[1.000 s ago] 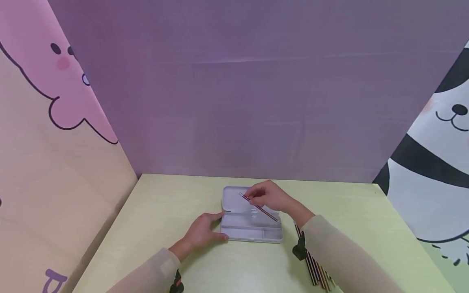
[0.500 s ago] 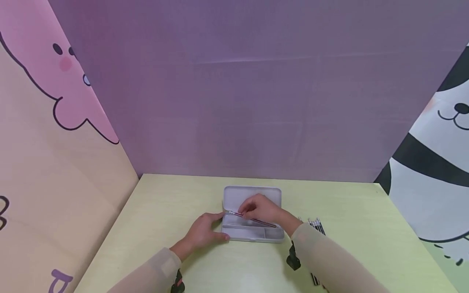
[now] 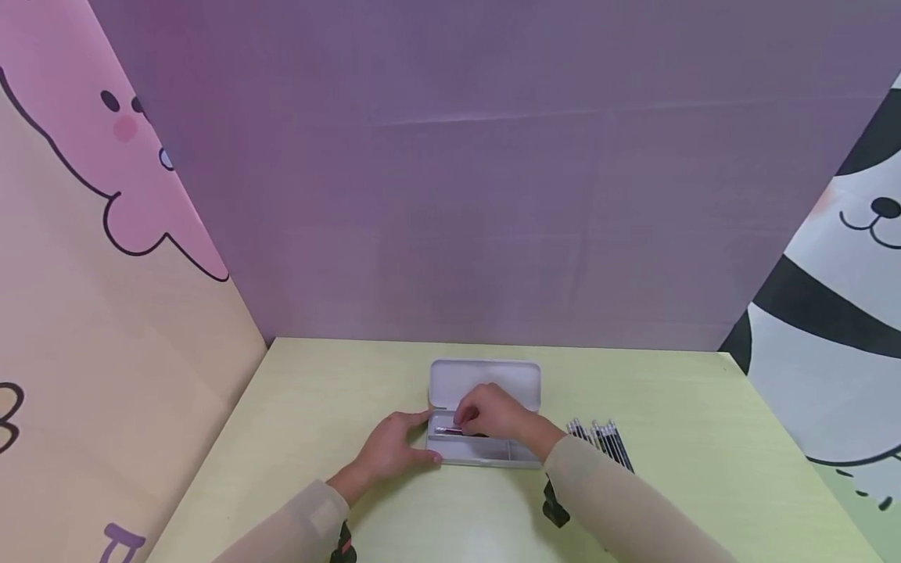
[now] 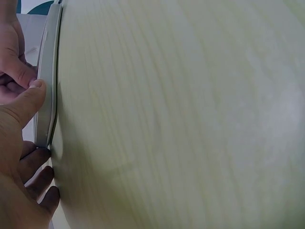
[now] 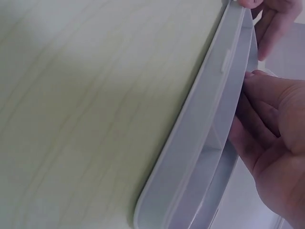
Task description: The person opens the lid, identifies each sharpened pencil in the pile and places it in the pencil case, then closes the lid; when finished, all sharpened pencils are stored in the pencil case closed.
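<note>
A pale grey-lilac pencil case lies with its lid raised away from me. My left hand holds its left end, thumb at the front corner and forefinger at the back corner. In the left wrist view that thumb presses the front wall. My right hand reaches into the long back compartment with curled fingers, pinching a dark red striped pencil. The pencil lies lengthwise in that compartment, partly hidden under the hand. In the right wrist view the right hand's fingers dip behind the divider.
Several striped pencils lie side by side on the pale wooden table, partly under the right sleeve. A short divider splits the case's front row. A purple partition rises behind the table, with printed side panels left and right.
My right hand has lowered the pencil from above the case into the back compartment, turning it lengthwise. The forearm has shifted left, uncovering pencil ends on the table. My left hand stays put.
</note>
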`<state>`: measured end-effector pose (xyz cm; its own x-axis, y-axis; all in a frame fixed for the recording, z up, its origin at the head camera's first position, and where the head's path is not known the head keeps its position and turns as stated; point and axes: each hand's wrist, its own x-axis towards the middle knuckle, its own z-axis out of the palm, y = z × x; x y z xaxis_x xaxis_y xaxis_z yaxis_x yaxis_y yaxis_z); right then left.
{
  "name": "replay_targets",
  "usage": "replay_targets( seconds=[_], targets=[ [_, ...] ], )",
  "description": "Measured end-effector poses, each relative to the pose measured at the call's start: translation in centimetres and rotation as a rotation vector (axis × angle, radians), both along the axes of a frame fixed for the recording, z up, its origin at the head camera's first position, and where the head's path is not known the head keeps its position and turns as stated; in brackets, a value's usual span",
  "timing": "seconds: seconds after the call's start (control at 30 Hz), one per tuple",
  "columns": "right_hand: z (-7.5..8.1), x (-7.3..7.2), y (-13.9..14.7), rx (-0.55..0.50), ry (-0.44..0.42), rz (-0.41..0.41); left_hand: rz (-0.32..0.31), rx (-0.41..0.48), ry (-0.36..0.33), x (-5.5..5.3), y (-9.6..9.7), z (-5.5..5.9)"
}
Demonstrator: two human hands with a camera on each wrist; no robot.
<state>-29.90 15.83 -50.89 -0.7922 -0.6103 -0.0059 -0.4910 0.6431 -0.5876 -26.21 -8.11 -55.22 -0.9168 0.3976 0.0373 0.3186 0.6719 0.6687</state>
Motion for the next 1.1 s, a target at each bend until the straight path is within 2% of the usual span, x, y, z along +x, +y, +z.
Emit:
replay_targets(
  seconds=[0.13,0.3,0.57,0.8,0.93,1.1],
  targets=[
    [-0.4,-0.1,0.1,0.008,0.002,-0.016,0.004,0.003,-0.001,0.1,0.0,0.0],
    [-0.5,0.0,0.6,-0.046,-0.030,-0.024,0.007,0.006,0.002,0.1,0.0,0.0],
    [-0.1,0.4,1.1,-0.134,-0.127,-0.041,0.016,-0.009,-0.007,0.0,0.0,-0.1],
    [0.1,0.1,2.3,-0.175,-0.118,-0.046,0.005,0.007,0.003,-0.2,0.2,-0.2],
    [1.1,0.2,3.5,-0.217,-0.126,-0.046,0.006,0.005,0.003,-0.2,0.2,-0.2],
    [3.3,1.2,5.6,-0.270,-0.154,-0.071,0.010,0.003,0.000,-0.2,0.3,-0.3]
  ],
)
